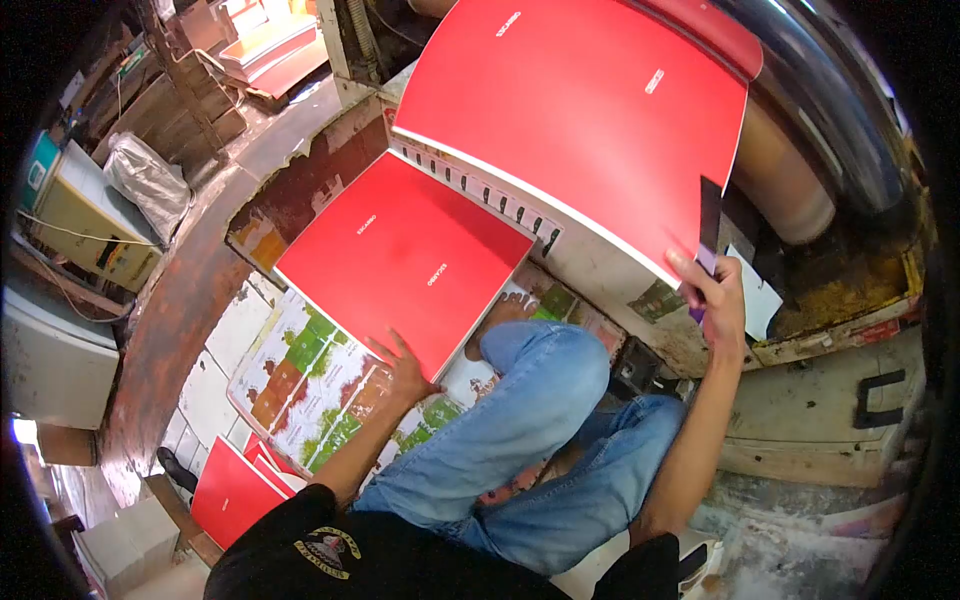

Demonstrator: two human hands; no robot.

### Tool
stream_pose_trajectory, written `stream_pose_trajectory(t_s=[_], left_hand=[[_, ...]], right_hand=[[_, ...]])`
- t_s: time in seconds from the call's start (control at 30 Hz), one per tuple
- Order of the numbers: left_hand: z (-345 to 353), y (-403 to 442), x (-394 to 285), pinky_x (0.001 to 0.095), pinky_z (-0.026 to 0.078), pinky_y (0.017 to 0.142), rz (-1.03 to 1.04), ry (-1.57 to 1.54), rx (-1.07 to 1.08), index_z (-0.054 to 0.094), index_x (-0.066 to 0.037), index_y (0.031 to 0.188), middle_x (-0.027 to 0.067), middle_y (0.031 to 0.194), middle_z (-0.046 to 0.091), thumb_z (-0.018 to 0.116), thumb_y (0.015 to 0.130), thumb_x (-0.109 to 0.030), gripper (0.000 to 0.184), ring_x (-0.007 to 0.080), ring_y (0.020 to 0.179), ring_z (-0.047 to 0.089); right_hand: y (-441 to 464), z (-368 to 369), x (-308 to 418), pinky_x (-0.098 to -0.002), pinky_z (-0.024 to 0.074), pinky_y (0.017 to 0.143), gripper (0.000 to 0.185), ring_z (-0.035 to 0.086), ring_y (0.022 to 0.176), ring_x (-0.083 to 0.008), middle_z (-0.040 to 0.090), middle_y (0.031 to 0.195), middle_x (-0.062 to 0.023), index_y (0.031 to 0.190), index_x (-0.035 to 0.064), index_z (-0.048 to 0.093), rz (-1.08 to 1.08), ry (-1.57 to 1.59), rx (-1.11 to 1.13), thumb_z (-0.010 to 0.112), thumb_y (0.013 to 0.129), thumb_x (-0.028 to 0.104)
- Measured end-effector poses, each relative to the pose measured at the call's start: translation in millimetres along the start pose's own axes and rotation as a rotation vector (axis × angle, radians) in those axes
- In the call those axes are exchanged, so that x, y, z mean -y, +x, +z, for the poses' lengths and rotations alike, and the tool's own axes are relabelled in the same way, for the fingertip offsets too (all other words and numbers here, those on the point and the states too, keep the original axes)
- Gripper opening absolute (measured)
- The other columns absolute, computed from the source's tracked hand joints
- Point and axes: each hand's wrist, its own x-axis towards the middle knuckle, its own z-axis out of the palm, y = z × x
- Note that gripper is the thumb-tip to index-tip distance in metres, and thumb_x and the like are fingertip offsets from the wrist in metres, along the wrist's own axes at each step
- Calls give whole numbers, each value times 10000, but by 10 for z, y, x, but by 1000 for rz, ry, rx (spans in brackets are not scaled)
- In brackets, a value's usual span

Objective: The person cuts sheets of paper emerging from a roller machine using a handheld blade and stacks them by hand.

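Observation:
My left hand lies with its fingers spread on the near edge of a stack of red printed sheets. The stack rests on a board covered with colourful printed paper, in front of my bent knees. My right hand is closed around a flat dark strip with a purple part; its exact kind is unclear. That hand is at the lower right corner of a large red sheet with small white lettering, its thumb by the sheet's edge. The sheet curves up toward a roller.
A shiny metal cylinder and a tan roller stand at the upper right. More red sheets lie at lower left. A silvery bag sits at the left, and stacked sheets stand farther back.

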Motion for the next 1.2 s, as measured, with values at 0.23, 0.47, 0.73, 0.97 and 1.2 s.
stream_pose_trajectory(t_s=[0.23, 0.47, 0.73, 0.97, 1.2], left_hand=[[641, 398, 102, 744, -10, 1031, 27, -77, -130, -46, 161, 1425, 449, 1436, -128, 764, 579, -108, 1202, 647, 1297, -191], [-1042, 186, -936, 583, 224, 1115, 680, -977, 634, 198, 35, 1450, 248, 1500, 235, 861, 632, -445, 1157, 374, 1404, 227], [-1823, -388, -1805, 459, 413, 1048, 399, -2302, 893, 387, -46, 1363, 125, 1330, 495, 663, 904, -245, 571, 274, 1270, 462], [-1653, -485, -1269, 392, 547, 909, 353, -2010, 545, 401, 41, 1305, 186, 1251, 543, 646, 901, -86, 489, 264, 1115, 593], [-1481, -597, -1023, 361, 557, 904, 208, -1949, 549, 438, 46, 1272, 172, 1227, 570, 627, 913, -83, 425, 241, 1092, 609]], right_hand=[[-119, 13, 65, -231, 240, 407, 271, 403, 413, -30, 500, 490, 40, 577, 38, 655, -33, -70, 187, 803, 749, 186], [-247, 28, 329, -211, 298, 448, 113, 468, 489, -21, 643, 593, -9, 730, -13, 739, -11, 15, 520, 819, 699, 59], [-217, -235, 97, -209, 485, 590, 231, 602, 617, -70, 721, 814, -89, 966, -19, 728, 157, -33, 887, 774, 788, 120], [18, -656, -536, -258, 444, 431, 390, 543, 464, -123, 635, 663, -88, 1038, -51, 644, 113, 400, -79, 583, 949, 324], [193, -777, -955, -254, 437, 433, 384, 540, 503, -107, 633, 719, -82, 1062, -15, 592, 261, 175, -442, 537, 974, 355]])
